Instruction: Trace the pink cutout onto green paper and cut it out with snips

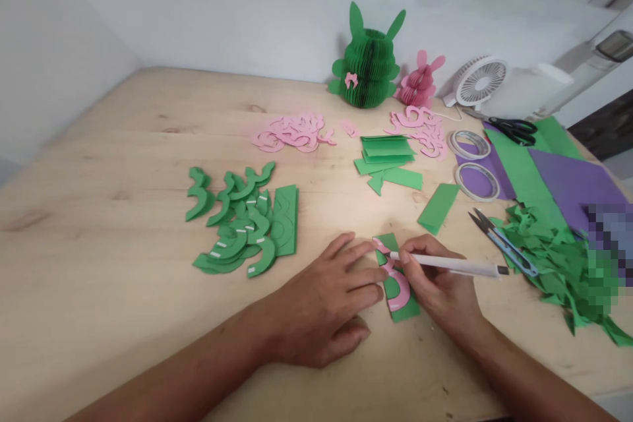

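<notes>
head view: left hand [336, 297] palm down at the end of a slanted forearm, its grip loosely spread, fingertips against the pink cutout [404, 293] lying on a green strip [390, 287] on the surface [123, 264], while the right hand [442, 287], angled in opposite, pinches a white pen [455, 264], tip at the cutout.

My pen [459, 265] looks like smooth plastic; my green strip [392, 286] and pink template [405, 290] are matt paper. My tabletop [123, 178] is pale, grained wood; the right-hand blue-handled snips [505, 247] have metal blades.
</notes>
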`<state>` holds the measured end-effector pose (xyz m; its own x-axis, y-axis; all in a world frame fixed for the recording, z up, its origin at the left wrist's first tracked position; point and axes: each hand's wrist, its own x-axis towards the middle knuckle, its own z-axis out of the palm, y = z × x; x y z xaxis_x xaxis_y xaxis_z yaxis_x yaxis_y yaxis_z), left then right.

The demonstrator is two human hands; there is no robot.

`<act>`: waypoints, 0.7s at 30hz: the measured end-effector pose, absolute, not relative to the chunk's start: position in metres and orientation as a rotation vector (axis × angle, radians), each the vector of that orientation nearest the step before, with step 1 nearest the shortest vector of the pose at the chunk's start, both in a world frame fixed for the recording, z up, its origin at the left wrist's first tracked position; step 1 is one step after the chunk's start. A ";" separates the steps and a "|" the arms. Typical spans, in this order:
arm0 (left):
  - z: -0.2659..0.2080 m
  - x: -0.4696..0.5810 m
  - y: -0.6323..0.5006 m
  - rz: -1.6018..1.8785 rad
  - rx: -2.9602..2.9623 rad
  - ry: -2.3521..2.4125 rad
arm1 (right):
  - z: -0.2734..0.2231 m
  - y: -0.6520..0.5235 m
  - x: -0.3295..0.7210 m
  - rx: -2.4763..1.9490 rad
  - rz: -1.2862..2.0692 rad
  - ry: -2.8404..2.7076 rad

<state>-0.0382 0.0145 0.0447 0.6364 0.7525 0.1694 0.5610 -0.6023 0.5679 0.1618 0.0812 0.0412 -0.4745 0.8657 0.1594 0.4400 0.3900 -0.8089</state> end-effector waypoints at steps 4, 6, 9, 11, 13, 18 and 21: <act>0.045 -0.038 0.014 0.558 2.384 1.061 | 0.042 0.081 0.161 -1.121 0.951 -2.075; 0.045 -0.038 0.014 0.571 2.385 1.052 | 0.041 0.081 0.161 -1.128 0.942 -2.073; 0.045 -0.039 0.015 0.588 2.386 1.034 | 0.042 0.081 0.162 -1.131 0.932 -2.079; 0.045 -0.039 0.016 0.595 2.384 1.040 | 0.042 0.080 0.162 -1.133 0.930 -2.086; 0.045 -0.039 0.016 0.588 2.387 1.036 | 0.043 0.080 0.162 -1.140 0.922 -2.096; 0.045 -0.039 0.016 0.585 2.388 1.050 | 0.043 0.079 0.163 -1.158 0.883 -2.113; 0.045 -0.038 0.015 0.583 2.392 1.044 | 0.043 0.079 0.163 -1.164 0.884 -2.115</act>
